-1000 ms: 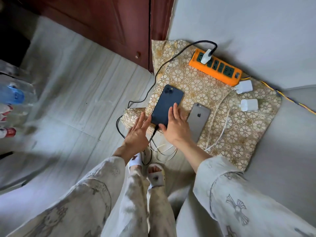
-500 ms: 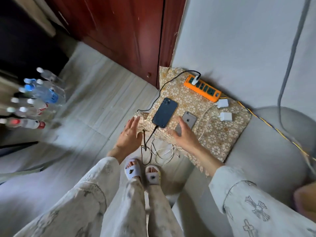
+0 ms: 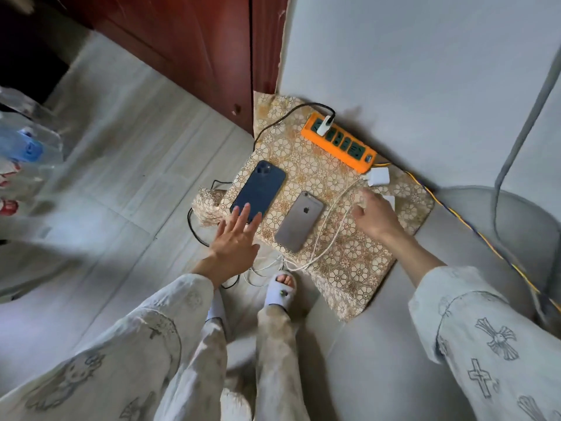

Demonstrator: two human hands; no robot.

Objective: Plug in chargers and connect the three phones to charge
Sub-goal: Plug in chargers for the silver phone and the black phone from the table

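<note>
The right hand [image 3: 375, 218] reaches over a white charger [image 3: 390, 201] that lies on the patterned cushion [image 3: 349, 268], and covers most of it. Its fingers curl down at the charger's near end, where a white cable [image 3: 329, 235] comes in, but I cannot tell whether the grip has closed on anything. The risk here is the tangle: two white cables run side by side past the grey phone [image 3: 299, 220] and loop off the cushion's edge toward the floor [image 3: 121, 177]. Lifting this charger could drag its cable across the grey phone and slide it toward that edge, or bring up the wrong lead.

The left hand [image 3: 235, 241] is released, fingers straight, with the tips resting on the lower end of the blue phone [image 3: 258, 191]. That phone lies close to the cushion's edge, so a push from those fingers could tip it off.

A second white charger [image 3: 378, 176] lies loose just beside the end of the orange power strip [image 3: 338, 142], apart from the right hand. A white plug [image 3: 324, 124] with a black cable [image 3: 288, 117] already sits in the strip's far socket. Only two phones show; the third is out of view.
</note>
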